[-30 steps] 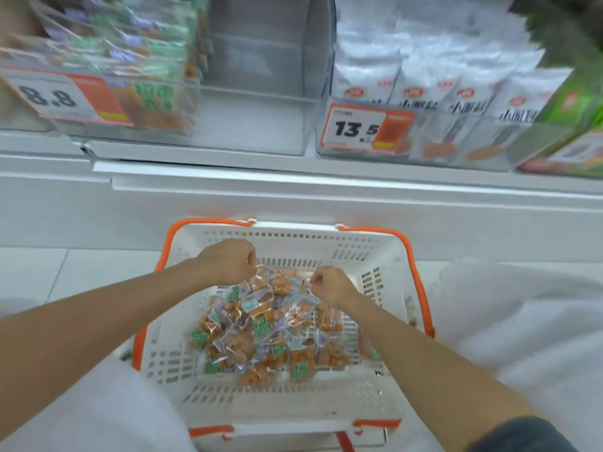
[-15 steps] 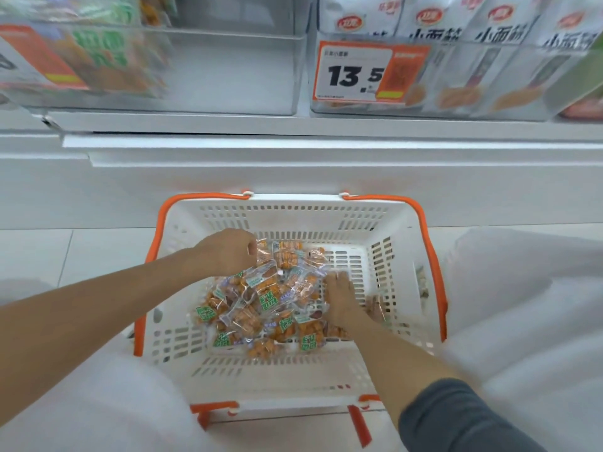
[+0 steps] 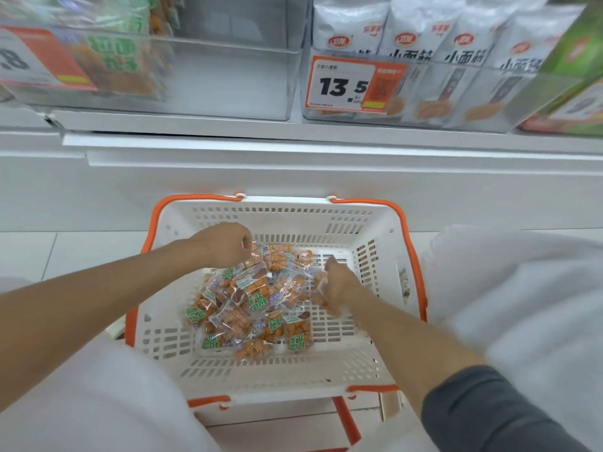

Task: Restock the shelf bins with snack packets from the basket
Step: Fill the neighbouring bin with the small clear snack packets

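Both left hand (image 3: 228,244) and right hand (image 3: 337,282) grasp orange snack packets (image 3: 257,303) in white plastic basket (image 3: 293,220); next, lift toward clear shelf bin (image 3: 228,79).

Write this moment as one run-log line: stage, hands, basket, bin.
stage: gathering | left hand: grips packets, far side | right hand: grips packets, right side | basket: packets heaped inside | bin: partly empty
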Tool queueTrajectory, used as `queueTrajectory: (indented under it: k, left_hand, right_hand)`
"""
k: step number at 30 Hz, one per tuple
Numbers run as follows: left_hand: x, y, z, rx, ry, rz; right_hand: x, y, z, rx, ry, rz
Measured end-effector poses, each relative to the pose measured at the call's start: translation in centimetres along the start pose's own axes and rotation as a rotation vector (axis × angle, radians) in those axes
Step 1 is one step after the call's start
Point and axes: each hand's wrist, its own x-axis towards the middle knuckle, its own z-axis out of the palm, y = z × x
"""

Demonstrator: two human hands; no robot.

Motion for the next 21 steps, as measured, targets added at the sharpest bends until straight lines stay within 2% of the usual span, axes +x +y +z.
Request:
queueTrajectory:
  k: [5,11,16,18,21]
  left_hand:
    - [-3.1,2.9,-3.8,-0.076,0.048,0.115]
    - [-9.7,3.2,-6.2,-0.265,0.17,0.184]
    - [-9.2,3.8,-6.4,-0.392,0.101,0.143]
    - [-8.5,3.9,-6.4,-0.324,0.024,0.132]
    - [-8.1,3.5,-6.0,-0.292,-0.096,0.149]
  right_hand:
    - [-1.3,-5.7,-9.3,0.17,0.015,-0.122]
    - [-7.5,-11.4,-15.9,0.708,0.024,-0.155]
    - [-8.4,-12.9,-14.6,1.264,-0.154,-0.033]
    - [-8.3,-13.2,-13.9,1.337,-0.217,0.032]
    - [-8.3,-13.3,-13.7,1.316,-0.261,0.033]
